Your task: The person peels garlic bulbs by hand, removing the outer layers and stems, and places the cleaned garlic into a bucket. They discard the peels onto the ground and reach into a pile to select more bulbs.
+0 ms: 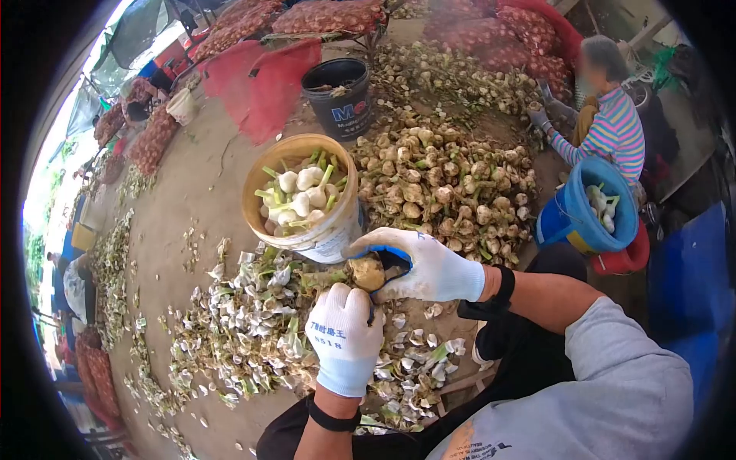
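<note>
Gloved fingers (376, 239) of the right hand (433, 267) pinch one garlic bulb (366, 272) against the thumb; those of the left hand (343, 337) curl inward just below it, and what they grip is hidden. Should the right hold loosen, or dry skin slide against the fingers, the round bulb could roll free and drop below them; a push from the left knuckles might cause the same. The bulb appears tan, rounded and soil-marked, its outer skin apparently on. Beneath and left of the fingers spread peelings (249, 322); just beyond them stands a pale bucket (337, 231) of white bulbs (308, 179) with green stems. Farther off come a heap of brownish bulbs (437, 192) and, last, a black bucket (337, 115).
</note>
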`<act>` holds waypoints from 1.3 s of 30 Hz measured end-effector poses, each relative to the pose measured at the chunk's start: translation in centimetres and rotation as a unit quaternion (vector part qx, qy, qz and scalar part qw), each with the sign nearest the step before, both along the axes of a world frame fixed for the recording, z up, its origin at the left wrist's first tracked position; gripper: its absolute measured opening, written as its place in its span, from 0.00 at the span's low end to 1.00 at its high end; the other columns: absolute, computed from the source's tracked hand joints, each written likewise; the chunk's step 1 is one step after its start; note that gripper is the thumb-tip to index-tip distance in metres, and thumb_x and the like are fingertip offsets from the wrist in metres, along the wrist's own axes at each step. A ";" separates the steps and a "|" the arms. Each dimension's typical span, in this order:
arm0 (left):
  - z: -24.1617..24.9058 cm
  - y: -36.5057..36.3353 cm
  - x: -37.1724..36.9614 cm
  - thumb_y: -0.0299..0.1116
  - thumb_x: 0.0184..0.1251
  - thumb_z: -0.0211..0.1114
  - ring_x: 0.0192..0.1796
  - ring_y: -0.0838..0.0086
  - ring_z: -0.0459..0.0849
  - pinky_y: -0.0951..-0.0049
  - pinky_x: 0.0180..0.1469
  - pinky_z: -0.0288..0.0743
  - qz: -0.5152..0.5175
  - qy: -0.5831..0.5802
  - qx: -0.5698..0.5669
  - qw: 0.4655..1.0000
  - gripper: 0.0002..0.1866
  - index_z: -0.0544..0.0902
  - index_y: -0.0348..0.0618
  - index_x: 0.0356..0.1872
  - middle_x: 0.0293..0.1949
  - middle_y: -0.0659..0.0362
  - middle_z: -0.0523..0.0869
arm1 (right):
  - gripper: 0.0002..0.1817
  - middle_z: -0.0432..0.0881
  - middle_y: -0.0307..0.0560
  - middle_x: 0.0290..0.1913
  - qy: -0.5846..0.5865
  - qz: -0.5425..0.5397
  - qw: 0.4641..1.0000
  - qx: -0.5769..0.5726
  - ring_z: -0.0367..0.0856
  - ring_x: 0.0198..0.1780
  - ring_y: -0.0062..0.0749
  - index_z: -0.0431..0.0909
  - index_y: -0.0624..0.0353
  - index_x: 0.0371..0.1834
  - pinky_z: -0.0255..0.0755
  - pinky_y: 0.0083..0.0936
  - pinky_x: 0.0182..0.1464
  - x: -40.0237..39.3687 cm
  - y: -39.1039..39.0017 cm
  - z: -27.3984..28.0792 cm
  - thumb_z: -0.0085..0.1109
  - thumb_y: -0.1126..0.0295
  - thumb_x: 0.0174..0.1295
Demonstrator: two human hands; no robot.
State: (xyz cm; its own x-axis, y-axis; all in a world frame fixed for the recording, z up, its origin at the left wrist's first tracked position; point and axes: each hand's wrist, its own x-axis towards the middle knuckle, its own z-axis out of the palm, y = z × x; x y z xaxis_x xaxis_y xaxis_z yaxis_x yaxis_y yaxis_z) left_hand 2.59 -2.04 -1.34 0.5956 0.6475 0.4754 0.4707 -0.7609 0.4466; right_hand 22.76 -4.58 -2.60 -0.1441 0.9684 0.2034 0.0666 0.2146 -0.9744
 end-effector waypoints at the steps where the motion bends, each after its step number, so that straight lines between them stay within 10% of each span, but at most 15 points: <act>1: 0.1 0.0 0.1 0.20 0.43 0.74 0.33 0.51 0.77 0.54 0.35 0.70 0.005 0.000 0.009 1.000 0.15 0.74 0.40 0.29 0.30 0.51 0.74 | 0.37 0.79 0.46 0.70 -0.050 -0.005 0.998 0.038 0.78 0.69 0.29 0.75 0.61 0.72 0.73 0.32 0.73 0.1 0.1 0.2 0.81 0.74 0.58; 8: 0.6 -0.2 -0.2 0.27 0.48 0.77 0.29 0.54 0.79 0.55 0.30 0.72 0.045 0.032 0.068 0.996 0.14 0.76 0.45 0.26 0.26 0.55 0.75 | 0.41 0.81 0.44 0.67 0.012 -0.059 0.998 -0.017 0.78 0.67 0.26 0.72 0.61 0.73 0.73 0.30 0.72 0.0 0.8 1.1 0.83 0.75 0.55; 11: 1.4 -0.4 -0.6 0.29 0.57 0.79 0.26 0.63 0.74 0.62 0.28 0.67 0.133 -0.072 -0.112 0.982 0.17 0.74 0.42 0.24 0.25 0.54 0.76 | 0.43 0.81 0.43 0.67 0.084 -0.064 0.994 -0.025 0.78 0.66 0.24 0.72 0.62 0.74 0.72 0.28 0.72 0.4 1.2 0.1 0.84 0.74 0.54; 15: 0.5 1.1 -1.5 0.51 0.74 0.73 0.33 0.80 0.72 0.74 0.35 0.71 0.147 -0.272 -0.385 0.870 0.24 0.80 0.36 0.40 0.30 0.66 0.79 | 0.43 0.81 0.44 0.67 0.038 -0.075 0.996 -0.022 0.78 0.67 0.24 0.71 0.62 0.74 0.71 0.28 0.73 -0.5 0.9 0.7 0.84 0.73 0.54; 16: 0.7 1.4 -0.7 0.51 0.74 0.74 0.37 0.81 0.77 0.76 0.40 0.75 0.114 -0.414 -0.533 0.729 0.24 0.83 0.35 0.45 0.33 0.64 0.82 | 0.42 0.82 0.45 0.66 0.007 -0.067 0.998 0.004 0.78 0.67 0.25 0.72 0.62 0.73 0.72 0.29 0.73 -0.8 0.8 0.6 0.83 0.72 0.55; 26: 0.5 2.1 -2.1 0.28 0.75 0.71 0.44 0.81 0.84 0.77 0.49 0.79 0.078 -0.312 -0.502 0.803 0.12 0.85 0.33 0.54 0.46 0.60 0.90 | 0.36 0.84 0.51 0.61 0.144 0.004 0.987 -0.075 0.85 0.60 0.32 0.69 0.68 0.73 0.83 0.34 0.62 -1.6 1.2 -0.7 0.69 0.54 0.72; 28: 0.4 1.9 -2.0 0.25 0.75 0.70 0.45 0.82 0.82 0.77 0.52 0.77 0.074 -0.307 -0.481 0.818 0.12 0.85 0.33 0.55 0.45 0.61 0.90 | 0.35 0.86 0.53 0.58 0.387 0.088 0.887 -0.238 0.90 0.54 0.38 0.69 0.67 0.74 0.88 0.38 0.52 -1.3 1.1 -1.4 0.64 0.51 0.75; 33: 0.0 1.7 -1.7 0.23 0.75 0.68 0.49 0.78 0.83 0.73 0.57 0.78 0.113 -0.276 -0.412 0.861 0.13 0.84 0.32 0.57 0.49 0.58 0.89 | 0.37 0.86 0.53 0.58 0.406 0.065 0.870 -0.271 0.90 0.52 0.40 0.68 0.66 0.75 0.89 0.39 0.50 -1.5 1.6 -1.4 0.64 0.49 0.74; 35: -0.6 1.8 -1.5 0.24 0.75 0.69 0.48 0.78 0.83 0.74 0.56 0.78 0.105 -0.283 -0.385 0.872 0.14 0.84 0.32 0.58 0.48 0.59 0.89 | 0.40 0.85 0.50 0.60 0.214 0.010 0.967 -0.137 0.88 0.56 0.35 0.68 0.65 0.75 0.89 0.34 0.50 -1.7 1.8 -0.5 0.70 0.48 0.70; 39: -0.6 1.8 -1.6 0.26 0.76 0.69 0.47 0.81 0.83 0.76 0.52 0.78 0.079 -0.312 -0.420 0.849 0.16 0.82 0.32 0.60 0.47 0.60 0.89 | 0.41 0.85 0.49 0.60 0.173 -0.013 0.975 -0.140 0.88 0.54 0.33 0.69 0.66 0.74 0.89 0.31 0.47 -1.6 1.6 -0.9 0.73 0.50 0.68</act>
State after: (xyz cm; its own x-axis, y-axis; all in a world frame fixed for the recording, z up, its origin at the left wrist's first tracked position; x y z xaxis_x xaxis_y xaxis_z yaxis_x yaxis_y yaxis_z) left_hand 0.95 -0.27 -1.98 0.2726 0.9621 -0.0024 0.0098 -0.0003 1.0000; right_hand 21.12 -3.01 -3.52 -0.0879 0.9954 -0.0368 -0.2749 -0.0597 -0.9596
